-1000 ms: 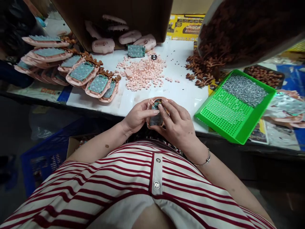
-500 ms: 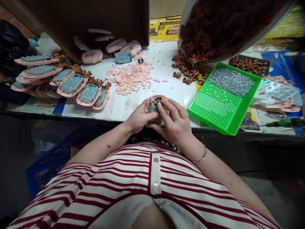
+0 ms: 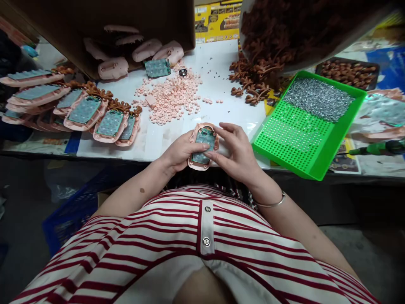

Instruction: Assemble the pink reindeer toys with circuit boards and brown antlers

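My left hand (image 3: 180, 153) grips a pink plastic shell (image 3: 198, 166) near the table's front edge, its thumb lying across the green circuit board (image 3: 200, 159) set inside. The shell's open side faces up, with a dark curved gap at the board's top end. At the shell's right side is my right hand (image 3: 237, 154), fingers apart and curved. Its thumb tip reaches over the board's edge and its fingertips are by the upper right rim; whether they touch cannot be made out. Beyond the hands lies a heap of small pink plastic pieces (image 3: 171, 99).
Pink shells with boards (image 3: 84, 109) are stacked at the left. A cardboard box (image 3: 152, 21) holds more shells. Brown branched plastic parts (image 3: 253, 90) spill from a large container. At the right sit a green tray (image 3: 297, 147) of screws (image 3: 319, 99) and a green power screwdriver (image 3: 379, 148).
My right hand has drawn back to the right and its fingers have spread, uncovering more of the board. The left hand still holds the shell, which now faces the camera more.
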Demonstrator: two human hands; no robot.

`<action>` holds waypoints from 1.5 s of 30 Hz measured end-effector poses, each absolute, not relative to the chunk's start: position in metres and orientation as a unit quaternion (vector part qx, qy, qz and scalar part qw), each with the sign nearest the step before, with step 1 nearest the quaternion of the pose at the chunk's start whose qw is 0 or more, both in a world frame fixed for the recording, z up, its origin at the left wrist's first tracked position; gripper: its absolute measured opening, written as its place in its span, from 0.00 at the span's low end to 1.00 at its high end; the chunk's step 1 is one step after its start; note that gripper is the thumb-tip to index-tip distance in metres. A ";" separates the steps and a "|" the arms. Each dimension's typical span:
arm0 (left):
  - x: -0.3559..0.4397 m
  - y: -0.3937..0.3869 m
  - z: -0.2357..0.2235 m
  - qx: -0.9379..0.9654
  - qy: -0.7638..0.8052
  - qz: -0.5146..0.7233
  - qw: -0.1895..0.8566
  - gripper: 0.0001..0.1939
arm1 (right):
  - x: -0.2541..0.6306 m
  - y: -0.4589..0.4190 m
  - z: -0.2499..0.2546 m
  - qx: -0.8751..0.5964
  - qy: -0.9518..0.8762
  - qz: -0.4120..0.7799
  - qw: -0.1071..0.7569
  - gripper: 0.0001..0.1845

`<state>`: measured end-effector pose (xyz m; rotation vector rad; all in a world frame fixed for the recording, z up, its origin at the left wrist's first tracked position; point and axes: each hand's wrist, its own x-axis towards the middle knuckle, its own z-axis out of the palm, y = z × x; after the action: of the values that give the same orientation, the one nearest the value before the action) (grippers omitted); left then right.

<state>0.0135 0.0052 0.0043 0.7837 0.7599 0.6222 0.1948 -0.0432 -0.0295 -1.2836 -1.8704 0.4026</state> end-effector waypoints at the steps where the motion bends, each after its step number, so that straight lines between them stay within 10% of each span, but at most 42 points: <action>1: 0.014 0.006 0.005 0.367 0.352 0.288 0.811 0.28 | 0.197 -0.041 -0.031 -0.513 -0.732 0.180 0.411 0.36; 11: 0.014 0.012 0.000 0.361 0.367 0.301 0.803 0.28 | 0.196 -0.030 -0.029 -0.461 -0.685 0.367 0.429 0.33; 45: 0.017 0.008 0.003 0.387 0.384 0.326 0.773 0.31 | 0.196 -0.025 -0.037 -0.457 -0.689 0.341 0.447 0.34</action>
<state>0.0175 0.0076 0.0034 0.8380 0.8319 0.7061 0.1957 -0.0252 -0.0371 -1.1311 -1.7067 0.8441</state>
